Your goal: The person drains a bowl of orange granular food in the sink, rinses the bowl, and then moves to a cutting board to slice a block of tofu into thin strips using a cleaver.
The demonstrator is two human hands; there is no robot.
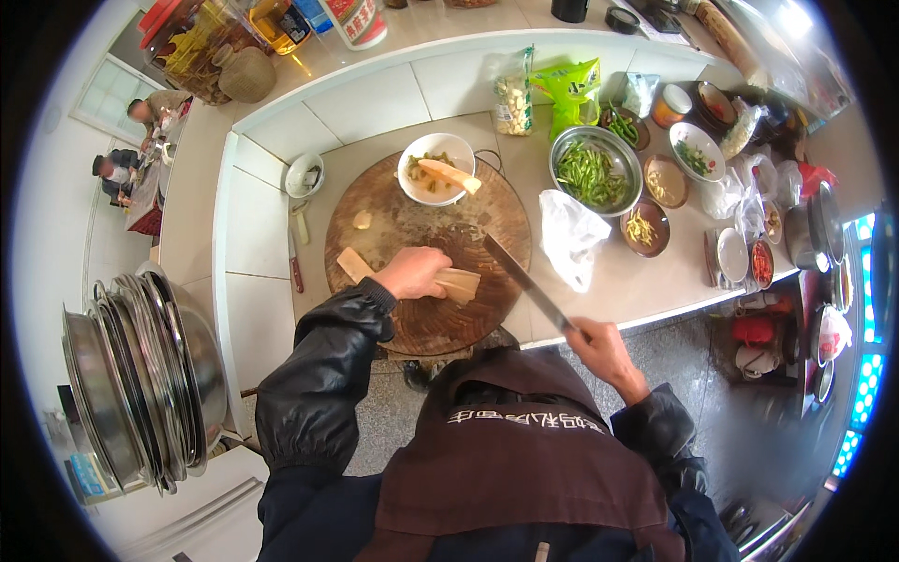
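My left hand (416,274) grips a pale, long vegetable piece (461,285), possibly bamboo shoot, against a round wooden chopping block (428,330). Another pale length (355,265) shows on the wrist side; whether the two are joined is hidden under the hand. In my right hand (602,351) is a kitchen cleaver (527,282), its blade reaching over the block's right edge, apart from the vegetable. At the block's far side stands a white bowl (437,198) with green pieces in it and a pale slab (449,174) resting across its rim. A small pale scrap (362,220) lies on the wood.
Right of the block are a white plastic bag (572,235), a steel basin (635,190) of cut green vegetables and several small dishes. A red-handled knife (296,274) and small white bowl (298,184) lie left. Steel lids (140,372) are stacked at far left. Two people sit beyond.
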